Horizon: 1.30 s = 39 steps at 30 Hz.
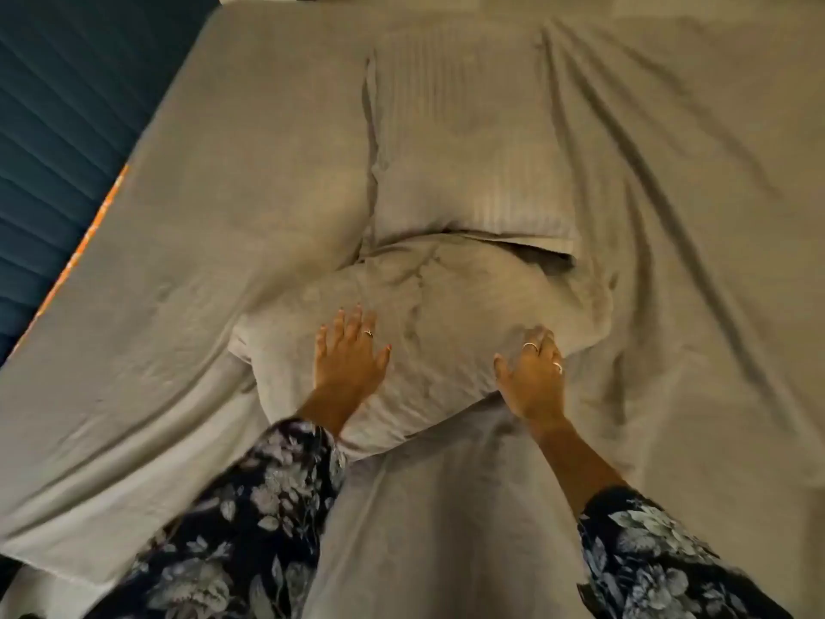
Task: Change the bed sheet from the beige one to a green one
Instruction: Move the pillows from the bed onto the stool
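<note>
Both hands' fingers [352, 326] lie flat, unclenched, on a pillow [428, 323] atop the beige sheet [669, 216].

my right hand [533, 377] has its fingertips curled into the near pillow [428, 323], so can't see them. far pillow [468, 140] covers the sheet [223, 216] under it. bed runs off the top, right and bottom frame edges, sleeves [232, 529] too.

Two beige pillows mid-frame: striped pillow [468, 140] upper centre, lying flat; crumpled pillow [428, 332] just below, its top edge touching the striped one. Blue headboard [58, 140] far left. Orange strip [85, 243] along the bed's left edge.
</note>
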Tool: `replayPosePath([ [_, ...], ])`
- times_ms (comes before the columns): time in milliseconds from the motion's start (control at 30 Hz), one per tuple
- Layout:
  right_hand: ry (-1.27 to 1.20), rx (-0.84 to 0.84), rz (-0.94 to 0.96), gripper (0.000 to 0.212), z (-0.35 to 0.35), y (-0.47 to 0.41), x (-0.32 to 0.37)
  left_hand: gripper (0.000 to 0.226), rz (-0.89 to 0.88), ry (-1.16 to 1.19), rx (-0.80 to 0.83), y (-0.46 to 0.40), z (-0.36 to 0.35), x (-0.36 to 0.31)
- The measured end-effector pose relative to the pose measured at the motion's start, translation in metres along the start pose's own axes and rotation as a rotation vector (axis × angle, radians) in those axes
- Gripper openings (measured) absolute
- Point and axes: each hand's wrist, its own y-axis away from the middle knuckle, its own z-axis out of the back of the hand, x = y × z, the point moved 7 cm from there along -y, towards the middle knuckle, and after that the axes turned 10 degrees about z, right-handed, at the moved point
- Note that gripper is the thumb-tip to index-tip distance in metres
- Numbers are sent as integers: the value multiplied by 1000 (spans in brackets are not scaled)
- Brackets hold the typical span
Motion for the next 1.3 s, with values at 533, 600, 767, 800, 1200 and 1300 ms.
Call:
replayPosePath([
  [533,-684,-464,-472,116,-110,-32,-5,120,179,238,135,-243,-38,-31],
  [600,-730,-459,-522,117,-110,-31,-8,109,178,274,151,-240,-40,-33],
  [767,-951,-411,-657,117,-93,-30,-1,98,130,215,123,-227,-18,-38],
  [800,-966,-416,-671,116,-86,-28,1,98,122,208,112,-220,-13,-40],
  [1200,-834,-351,-555,107,-6,54,43,95,232,283,28,-78,61,16],
  [1300,-802,-332,-433,107,8,90,71,89,303,323,-15,-25,79,59],
])
